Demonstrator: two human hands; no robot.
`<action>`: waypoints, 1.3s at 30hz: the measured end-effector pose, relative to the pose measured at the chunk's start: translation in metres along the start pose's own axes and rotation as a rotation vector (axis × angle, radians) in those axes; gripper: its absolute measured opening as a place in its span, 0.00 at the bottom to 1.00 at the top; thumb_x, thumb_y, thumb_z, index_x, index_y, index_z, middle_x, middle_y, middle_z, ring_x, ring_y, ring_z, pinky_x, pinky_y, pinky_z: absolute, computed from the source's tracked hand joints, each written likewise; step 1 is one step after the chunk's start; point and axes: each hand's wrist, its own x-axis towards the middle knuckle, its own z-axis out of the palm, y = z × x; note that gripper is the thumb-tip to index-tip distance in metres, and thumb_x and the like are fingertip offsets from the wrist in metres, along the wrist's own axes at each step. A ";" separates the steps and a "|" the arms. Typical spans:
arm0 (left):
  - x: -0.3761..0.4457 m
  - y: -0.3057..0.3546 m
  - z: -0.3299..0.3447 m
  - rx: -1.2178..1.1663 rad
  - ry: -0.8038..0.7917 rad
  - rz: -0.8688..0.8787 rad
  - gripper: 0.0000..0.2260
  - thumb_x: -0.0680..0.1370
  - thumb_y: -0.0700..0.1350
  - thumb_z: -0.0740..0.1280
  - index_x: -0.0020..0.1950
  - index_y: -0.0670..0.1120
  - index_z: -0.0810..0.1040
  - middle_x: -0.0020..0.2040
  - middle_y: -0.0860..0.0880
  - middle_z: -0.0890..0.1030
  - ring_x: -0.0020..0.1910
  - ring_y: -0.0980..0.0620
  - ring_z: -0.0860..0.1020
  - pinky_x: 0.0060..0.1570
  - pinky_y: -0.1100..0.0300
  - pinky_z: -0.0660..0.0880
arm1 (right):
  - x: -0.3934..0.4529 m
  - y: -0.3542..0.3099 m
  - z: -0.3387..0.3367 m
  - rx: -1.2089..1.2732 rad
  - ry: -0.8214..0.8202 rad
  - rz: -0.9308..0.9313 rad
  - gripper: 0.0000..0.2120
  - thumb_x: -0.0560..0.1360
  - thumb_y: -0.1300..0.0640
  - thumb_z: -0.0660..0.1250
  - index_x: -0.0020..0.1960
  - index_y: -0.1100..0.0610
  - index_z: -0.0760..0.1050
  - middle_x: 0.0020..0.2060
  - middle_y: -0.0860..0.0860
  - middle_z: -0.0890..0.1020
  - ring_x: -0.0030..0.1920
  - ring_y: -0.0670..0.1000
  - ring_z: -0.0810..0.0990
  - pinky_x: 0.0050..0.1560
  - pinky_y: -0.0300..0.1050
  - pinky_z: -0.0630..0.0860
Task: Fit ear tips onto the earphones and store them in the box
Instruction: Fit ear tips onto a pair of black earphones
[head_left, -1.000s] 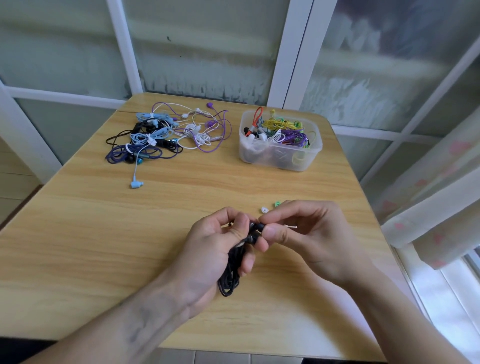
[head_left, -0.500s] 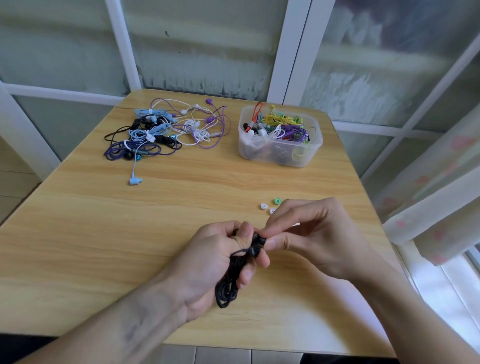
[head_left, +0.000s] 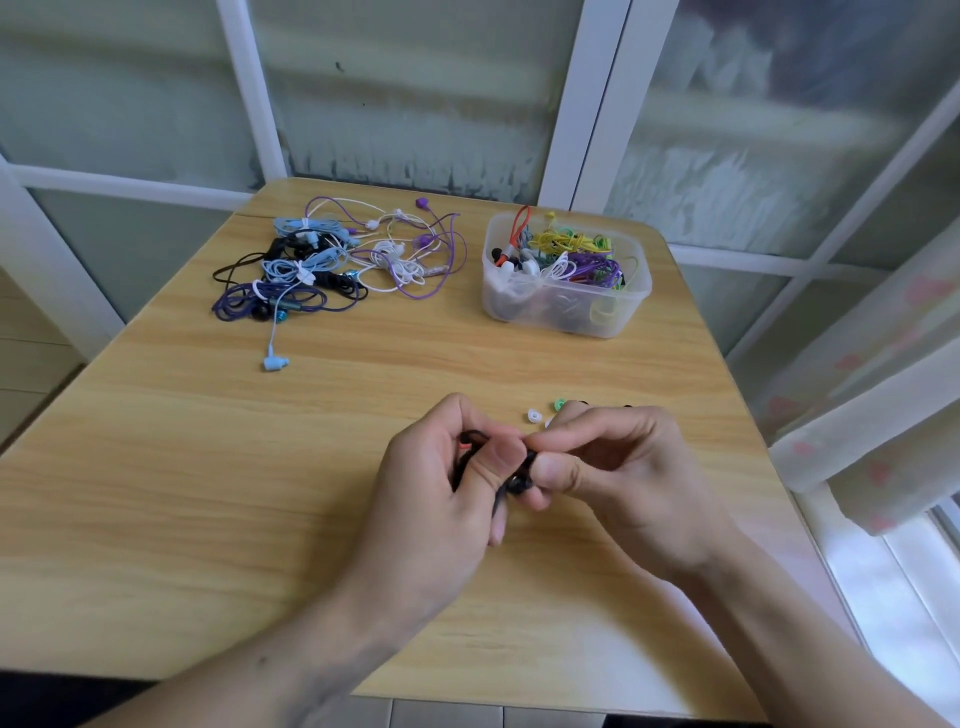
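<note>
My left hand (head_left: 441, 499) grips a bundled black earphone (head_left: 519, 480) over the near middle of the wooden table (head_left: 156, 493). My right hand (head_left: 613, 473) pinches the black earbud end between thumb and fingertips, right against my left thumb. Most of the cable is hidden inside my left fist. Loose ear tips lie just beyond my right hand: a white ear tip (head_left: 533, 415) and a green ear tip (head_left: 559, 404). A clear plastic box (head_left: 597, 319) holding several coloured earphones stands at the back right.
A tangle of blue, black, purple and white earphones (head_left: 332, 260) lies at the back left, with a light blue plug (head_left: 274, 363) trailing toward me. Window frames rise behind the table, and a curtain (head_left: 872, 395) hangs at the right edge.
My left hand has turned and closed tighter round the black cable, so the hanging loop is hidden now. Both hands stay together at the earbud.
</note>
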 end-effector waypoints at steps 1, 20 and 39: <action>0.000 -0.001 0.000 0.004 -0.006 0.015 0.08 0.77 0.43 0.63 0.43 0.39 0.72 0.28 0.46 0.80 0.21 0.50 0.69 0.23 0.64 0.65 | 0.000 0.001 0.001 0.052 -0.001 0.011 0.10 0.65 0.52 0.80 0.43 0.56 0.86 0.34 0.57 0.79 0.32 0.57 0.79 0.40 0.51 0.75; 0.010 0.000 -0.003 -0.047 -0.113 -0.150 0.12 0.80 0.46 0.59 0.47 0.36 0.71 0.31 0.45 0.79 0.22 0.51 0.74 0.23 0.62 0.71 | 0.000 -0.013 0.005 -0.368 0.153 -0.095 0.05 0.71 0.58 0.74 0.41 0.60 0.82 0.34 0.55 0.85 0.34 0.52 0.82 0.38 0.44 0.79; 0.011 0.000 -0.010 -0.149 -0.106 -0.360 0.09 0.79 0.43 0.63 0.41 0.41 0.71 0.34 0.46 0.77 0.24 0.51 0.70 0.23 0.62 0.66 | 0.001 -0.021 -0.011 -0.352 0.017 0.030 0.03 0.68 0.60 0.75 0.42 0.57 0.85 0.36 0.54 0.86 0.36 0.53 0.85 0.42 0.43 0.81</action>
